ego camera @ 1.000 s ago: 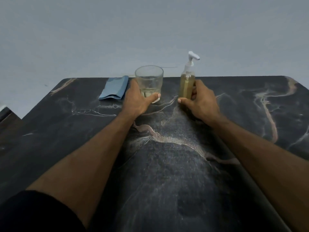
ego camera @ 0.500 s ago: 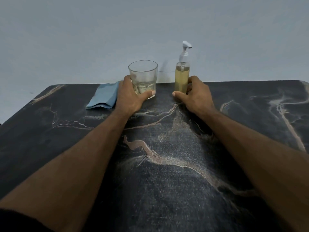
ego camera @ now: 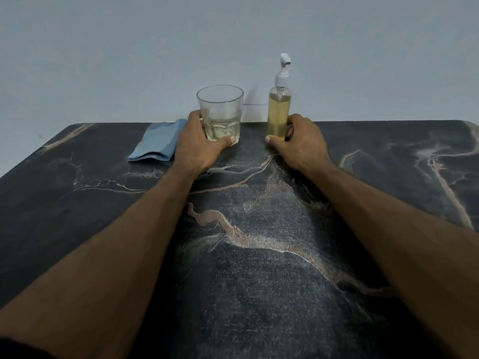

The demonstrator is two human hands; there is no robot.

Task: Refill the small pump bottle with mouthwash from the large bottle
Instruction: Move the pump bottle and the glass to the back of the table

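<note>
Both hands reach forward over the dark veined tabletop (ego camera: pixel 259 281), forearms stretched out long and nearly straight from the bottom corners toward the far edge. Left hand (ego camera: pixel 198 146) wraps round the lower part of a clear glass tumbler (ego camera: pixel 220 110); its thumb lies across the front near the base and the fingers curve behind the left side. Right hand (ego camera: pixel 302 143) grips the bottom of the small pump bottle (ego camera: pixel 279 110), thumb pointing left across the front of the base, fingers curled round the right side.

Tumbler and pump bottle stand upright near the far edge of the tabletop, side by side with a gap between them, the tumbler on the left. A shallow layer of pale liquid sits in the tumbler. Yellowish liquid fills the pump bottle almost to its shoulder, and its white pump head rises above against the plain wall (ego camera: pixel 233 35).

Just left of the left hand lies a folded blue cloth (ego camera: pixel 155 143), flat on the tabletop and partly hidden behind the hand's edge.
</note>
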